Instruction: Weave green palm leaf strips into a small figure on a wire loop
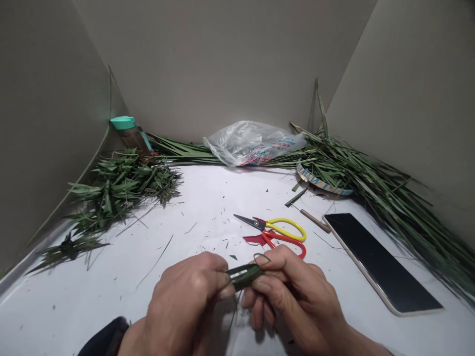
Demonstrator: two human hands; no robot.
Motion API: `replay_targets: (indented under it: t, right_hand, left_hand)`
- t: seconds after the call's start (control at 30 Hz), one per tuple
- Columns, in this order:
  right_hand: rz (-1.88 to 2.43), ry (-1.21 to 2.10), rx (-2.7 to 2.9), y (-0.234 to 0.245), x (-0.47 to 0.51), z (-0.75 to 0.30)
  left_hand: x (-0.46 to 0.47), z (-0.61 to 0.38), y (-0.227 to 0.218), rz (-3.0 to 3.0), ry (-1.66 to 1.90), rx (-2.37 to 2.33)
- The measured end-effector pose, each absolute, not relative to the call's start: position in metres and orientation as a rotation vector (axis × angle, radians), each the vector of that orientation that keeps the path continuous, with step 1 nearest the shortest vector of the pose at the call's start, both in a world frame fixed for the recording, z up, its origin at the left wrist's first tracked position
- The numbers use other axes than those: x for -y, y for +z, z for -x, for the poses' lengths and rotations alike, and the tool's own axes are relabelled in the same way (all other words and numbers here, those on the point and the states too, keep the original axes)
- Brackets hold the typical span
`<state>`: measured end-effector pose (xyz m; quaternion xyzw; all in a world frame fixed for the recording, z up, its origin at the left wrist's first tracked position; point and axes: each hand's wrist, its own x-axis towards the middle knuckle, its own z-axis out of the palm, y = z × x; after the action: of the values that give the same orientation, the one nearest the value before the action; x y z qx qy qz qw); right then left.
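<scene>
Fingers of the left hand [185, 291] and right hand [302, 291] pinch opposite ends of a folded leaf [245, 281] above the table [206, 198], where a firm, even grip should keep the folds from slipping.

Leaf strip [246, 280] in our grip

We pinch the green leaf strip between our left fingers [222, 281] and right fingers [264, 285], over the white desk [200, 185]. Seen from the strip, scissors [266, 228] lie at one o'clock, long leaves [389, 193] at two, a dark-screened device [382, 267] at three, spiky leaf pieces [111, 195] at ten and a plastic bag [256, 143] at twelve.
</scene>
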<state>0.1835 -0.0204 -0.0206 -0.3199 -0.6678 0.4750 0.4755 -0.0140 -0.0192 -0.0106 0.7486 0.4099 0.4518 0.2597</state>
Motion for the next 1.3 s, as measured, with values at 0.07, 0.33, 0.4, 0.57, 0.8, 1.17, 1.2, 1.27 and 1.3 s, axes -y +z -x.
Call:
replay_targets:
  t: [0.07,0.33,0.4,0.57,0.8,1.17,1.2,1.27,1.3]
  right_hand:
    - [0.834,1.263,1.543,-0.02,0.019,-0.181]
    - [0.941,1.503,1.259,-0.015,0.013,-0.175]
    - [0.948,1.532,1.218,-0.015,0.012,-0.174]
    - [0.908,1.534,1.184,-0.018,0.012,-0.174]
    - [0.866,1.38,1.332,-0.019,0.016,-0.179]
    - [1.038,1.373,1.036,0.005,0.023,-0.179]
    - [1.042,1.375,1.027,0.006,0.023,-0.179]
    - [1.043,1.381,1.012,0.007,0.022,-0.179]
    - [1.043,1.385,1.008,0.007,0.021,-0.179]
  left_hand:
    - [0.017,0.011,-0.009,-2.082,1.116,-1.108]
    - [0.006,0.001,-0.003,-1.955,0.975,-1.123]
    - [0.004,0.001,-0.005,-1.981,1.0,-1.108]
    - [0.002,0.001,-0.005,-2.185,1.045,-1.036]
    - [0.005,0.002,-0.006,-2.319,1.148,-0.907]
    - [0.014,0.005,-0.008,-2.135,1.427,-1.007]
    - [0.014,0.005,-0.008,-2.125,1.442,-1.004]
    - [0.014,0.004,-0.007,-2.123,1.471,-0.991]
    - [0.013,0.003,-0.007,-2.126,1.486,-0.987]
